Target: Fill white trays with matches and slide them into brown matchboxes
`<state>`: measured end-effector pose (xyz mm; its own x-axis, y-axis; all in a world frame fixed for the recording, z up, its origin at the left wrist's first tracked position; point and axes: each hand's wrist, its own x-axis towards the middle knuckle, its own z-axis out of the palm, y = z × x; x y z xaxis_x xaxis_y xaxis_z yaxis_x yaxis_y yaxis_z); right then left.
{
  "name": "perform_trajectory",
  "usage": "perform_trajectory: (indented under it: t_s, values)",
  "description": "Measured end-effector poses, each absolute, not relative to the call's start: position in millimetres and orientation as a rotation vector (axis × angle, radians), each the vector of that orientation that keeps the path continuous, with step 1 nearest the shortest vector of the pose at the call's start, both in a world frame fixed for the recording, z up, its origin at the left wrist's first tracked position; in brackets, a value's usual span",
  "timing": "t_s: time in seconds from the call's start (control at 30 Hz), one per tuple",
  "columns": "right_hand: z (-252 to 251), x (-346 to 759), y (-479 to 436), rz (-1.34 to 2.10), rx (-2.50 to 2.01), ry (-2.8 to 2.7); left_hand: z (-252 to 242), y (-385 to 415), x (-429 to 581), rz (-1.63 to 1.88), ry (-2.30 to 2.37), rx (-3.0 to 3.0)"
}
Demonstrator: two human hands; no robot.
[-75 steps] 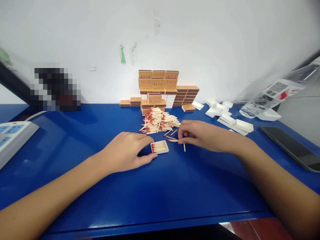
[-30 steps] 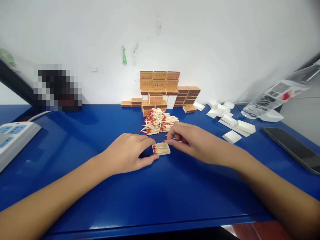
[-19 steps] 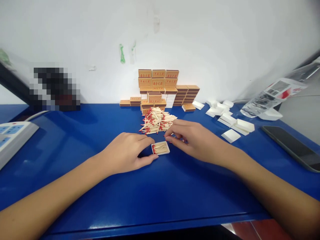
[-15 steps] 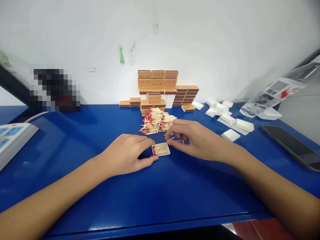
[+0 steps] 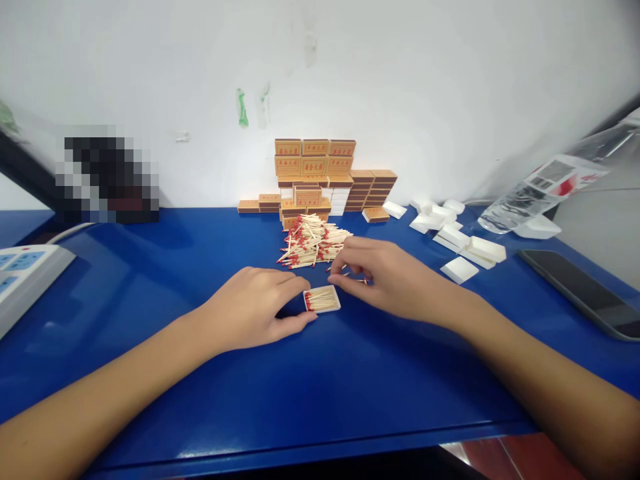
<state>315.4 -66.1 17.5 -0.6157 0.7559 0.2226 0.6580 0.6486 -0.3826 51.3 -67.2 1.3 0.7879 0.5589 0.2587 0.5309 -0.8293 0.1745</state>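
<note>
Right hand (image 5: 383,280) has shifted leftward since the earliest frame, now just beside the white tray (image 5: 330,309), just below frame centre. Surface: glossy blue table (image 5: 310,393); white wall (image 5: 425,80) across the top, reddish floor (image 5: 530,457) at lower right. Left hand (image 5: 260,303): thumb and forefinger narrowly spread, holding the left end of the tray, with red-tipped matches (image 5: 321,299) inside. Right hand: thumb and forefinger nearly meeting; cannot tell whether anything is between them. Match pile (image 5: 315,243) at frame centre

A phone (image 5: 580,293) lies right of the right hand (image 5: 383,277), a clear bottle (image 5: 543,193) tilted beyond it; far left of the left hand (image 5: 257,303), probably a power strip (image 5: 43,277).
</note>
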Motion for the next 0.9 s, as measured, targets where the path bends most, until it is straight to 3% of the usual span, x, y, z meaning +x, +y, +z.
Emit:
perform_trajectory:
  t_s: [0.5,0.9]
  values:
    - [9.3,334.9,-45.5,0.496,-1.213,-2.623,3.3,-65.9,51.5,0.433,0.911,2.871]
    - [22.1,316.7,-72.5,0.404,-1.136,-2.6,3.4,-66.1,51.4,0.449,0.925,2.865]
